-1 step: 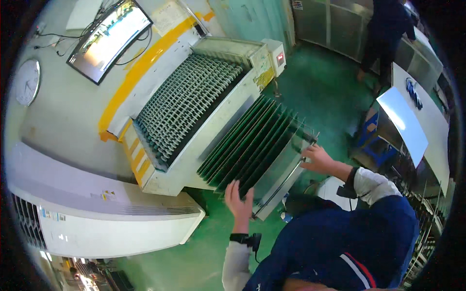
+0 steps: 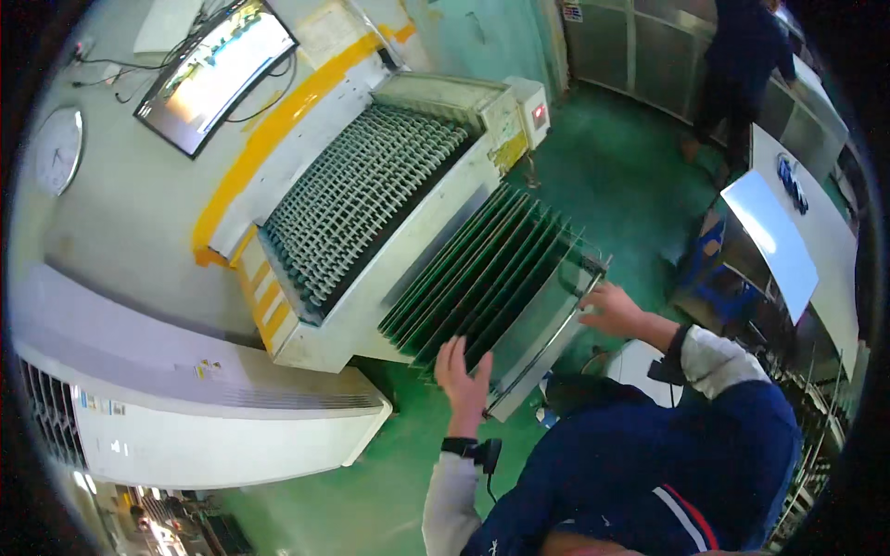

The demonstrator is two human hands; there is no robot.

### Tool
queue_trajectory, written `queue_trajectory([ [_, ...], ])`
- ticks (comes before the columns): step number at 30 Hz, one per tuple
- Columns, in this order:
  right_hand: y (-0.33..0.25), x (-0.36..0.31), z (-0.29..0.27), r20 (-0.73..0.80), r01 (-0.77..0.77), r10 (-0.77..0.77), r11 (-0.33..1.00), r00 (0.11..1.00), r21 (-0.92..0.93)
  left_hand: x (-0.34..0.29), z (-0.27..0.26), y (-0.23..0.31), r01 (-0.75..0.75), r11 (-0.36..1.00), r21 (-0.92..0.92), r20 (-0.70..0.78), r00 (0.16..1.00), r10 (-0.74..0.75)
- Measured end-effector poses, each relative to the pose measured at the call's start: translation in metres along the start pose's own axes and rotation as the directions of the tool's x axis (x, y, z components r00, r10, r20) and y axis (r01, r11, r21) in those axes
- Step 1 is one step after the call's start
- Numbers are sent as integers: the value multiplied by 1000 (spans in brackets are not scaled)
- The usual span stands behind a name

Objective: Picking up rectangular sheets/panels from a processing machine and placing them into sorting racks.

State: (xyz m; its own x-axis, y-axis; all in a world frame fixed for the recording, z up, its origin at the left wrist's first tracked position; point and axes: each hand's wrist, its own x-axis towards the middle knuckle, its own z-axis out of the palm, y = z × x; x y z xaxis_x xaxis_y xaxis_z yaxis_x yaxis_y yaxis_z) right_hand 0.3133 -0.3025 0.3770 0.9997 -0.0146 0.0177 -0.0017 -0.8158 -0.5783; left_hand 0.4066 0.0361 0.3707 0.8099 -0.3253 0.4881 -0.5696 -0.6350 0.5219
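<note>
A stack of thin dark green panels (image 2: 482,269) stands on edge, spaced apart, in a rack with a metal rail (image 2: 547,347) on my side. My left hand (image 2: 462,380) is at the left end of the panels, thumb spread from the fingers, nothing seen in its grasp. By the right end of the rail is my right hand (image 2: 614,310), its fingers loosely bent and apart. Whether its fingertips touch the rail I cannot tell. Just beyond the rack stands a pale machine (image 2: 408,287) with a bed of rollers (image 2: 371,190).
A wall screen (image 2: 218,74) hangs at upper left, above a white air conditioner (image 2: 213,417). At right, a glossy pale sheet (image 2: 771,241) rests against a table (image 2: 820,241) with blue gloves (image 2: 791,181) on it. Another person (image 2: 742,69) stands at the back right.
My left hand has shifted slightly up and right, its fingers closer together. The right hand has moved slightly down and right. The rack and panels look unchanged.
</note>
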Motion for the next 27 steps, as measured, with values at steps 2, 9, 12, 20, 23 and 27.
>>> queue_trajectory([
  [2, -9, -18, -14, 50, -28, 20, 988, 999, 153, 15, 21, 14, -70, 996, 60, 57, 996, 66],
  [9, -166, -16, -133, -62, 175, -197, 631, 978, 756, 36, 59, 19, -44, 952, 303, 153, 988, -3],
  [12, -236, 2, -178, -236, 603, -587, 571, 774, 557, 34, 62, 8, -23, 951, 310, 171, 985, -32],
  [20, -346, -1, -229, -100, 985, -989, 90, 105, 144, 45, 58, 22, -6, 939, 343, 135, 990, -43],
  [23, -340, -6, -232, -74, 963, -963, 253, 259, 90, 40, 56, 19, 38, 947, 318, 122, 989, -80],
  [27, -345, 2, -246, 18, 978, -982, 188, 187, 92, 44, 56, 27, 23, 937, 349, 172, 981, -88],
])
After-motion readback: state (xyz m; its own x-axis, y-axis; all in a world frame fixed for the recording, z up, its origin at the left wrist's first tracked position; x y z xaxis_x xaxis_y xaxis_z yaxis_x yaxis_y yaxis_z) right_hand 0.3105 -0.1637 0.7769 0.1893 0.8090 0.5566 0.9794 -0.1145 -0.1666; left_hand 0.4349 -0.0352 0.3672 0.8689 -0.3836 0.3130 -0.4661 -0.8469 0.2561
